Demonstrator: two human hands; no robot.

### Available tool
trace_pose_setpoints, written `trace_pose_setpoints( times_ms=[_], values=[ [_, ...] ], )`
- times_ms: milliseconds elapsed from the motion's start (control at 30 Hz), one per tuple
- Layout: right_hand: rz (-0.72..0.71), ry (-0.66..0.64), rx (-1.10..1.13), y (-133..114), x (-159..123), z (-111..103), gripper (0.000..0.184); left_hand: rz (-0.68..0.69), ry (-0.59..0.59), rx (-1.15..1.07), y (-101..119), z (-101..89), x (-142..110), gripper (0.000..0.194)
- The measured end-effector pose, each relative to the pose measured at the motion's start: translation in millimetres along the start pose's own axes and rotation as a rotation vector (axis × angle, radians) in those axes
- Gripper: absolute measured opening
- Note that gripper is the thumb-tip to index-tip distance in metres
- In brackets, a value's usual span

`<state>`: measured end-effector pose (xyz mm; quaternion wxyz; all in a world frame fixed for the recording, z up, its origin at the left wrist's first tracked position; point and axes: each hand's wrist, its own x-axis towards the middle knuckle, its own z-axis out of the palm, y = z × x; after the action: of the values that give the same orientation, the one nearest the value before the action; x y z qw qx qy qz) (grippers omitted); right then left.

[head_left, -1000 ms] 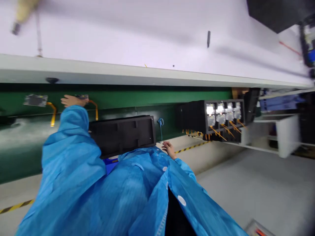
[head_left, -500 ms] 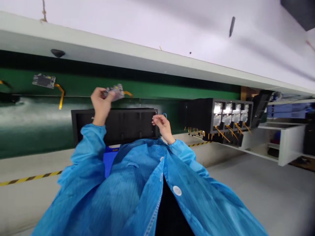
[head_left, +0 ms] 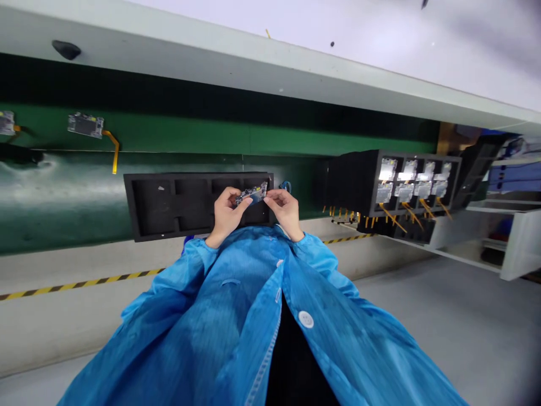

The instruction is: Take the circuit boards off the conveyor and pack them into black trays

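Between my hands is a small circuit board (head_left: 253, 194), held above the right part of a black foam tray (head_left: 154, 234) with several compartments. My left hand (head_left: 228, 214) pinches the board by its left side, thumb in front. At its right end, my right hand (head_left: 285, 211) has thumb and fingers pressed together on the board's edge; the orange flex cable seen earlier is hidden here. Tiny light scraps lie in the tray. Farther left on the green mat, another circuit board (head_left: 85, 124) rests with its orange flex cable (head_left: 115, 152) pointing toward me.
Stacked black foam trays (head_left: 350, 181) stand at the right, the top one holding several boards with orange cables hanging over the edge. A blue coil (head_left: 285, 186) lies behind my right hand. A white shelf (head_left: 270, 65) runs across above the green mat (head_left: 63, 208).
My left hand has carried the circuit board rightward and down over the tray. My right hand has met it and closed on the board's right end. The view has shifted slightly.
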<state>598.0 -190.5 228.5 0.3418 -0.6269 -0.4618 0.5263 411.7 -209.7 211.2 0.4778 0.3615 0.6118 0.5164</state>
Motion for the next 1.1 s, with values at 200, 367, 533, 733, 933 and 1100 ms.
trace_pose_setpoints(
  times_ms=[200, 367, 533, 733, 933, 1100],
  values=[
    [0.045, 0.023, 0.080, 11, -11, -4, 0.045, 0.053, -0.096, 0.045, -6, 2.9, -11, 0.038],
    [0.100, 0.001, 0.090, 28, -3, -9, 0.043, 0.048, -0.159, 0.104, -27, 6.9, -11, 0.039],
    [0.214, -0.034, 0.150, 49, 17, -2, 0.042, -0.137, -0.234, 0.051, -60, 11.0, 0, 0.048],
    [0.374, -0.038, 0.125, 70, 44, 3, 0.027, -0.493, -0.243, -0.163, -77, 30.7, 16, 0.038],
    [0.127, 0.008, -0.322, 75, 46, -12, 0.020, -0.615, -0.079, -0.210, -75, 53.5, 18, 0.021],
    [0.006, -0.041, -0.525, 77, 37, -10, 0.023, -0.660, -0.025, -0.181, -75, 63.2, 22, 0.024]
  ],
)
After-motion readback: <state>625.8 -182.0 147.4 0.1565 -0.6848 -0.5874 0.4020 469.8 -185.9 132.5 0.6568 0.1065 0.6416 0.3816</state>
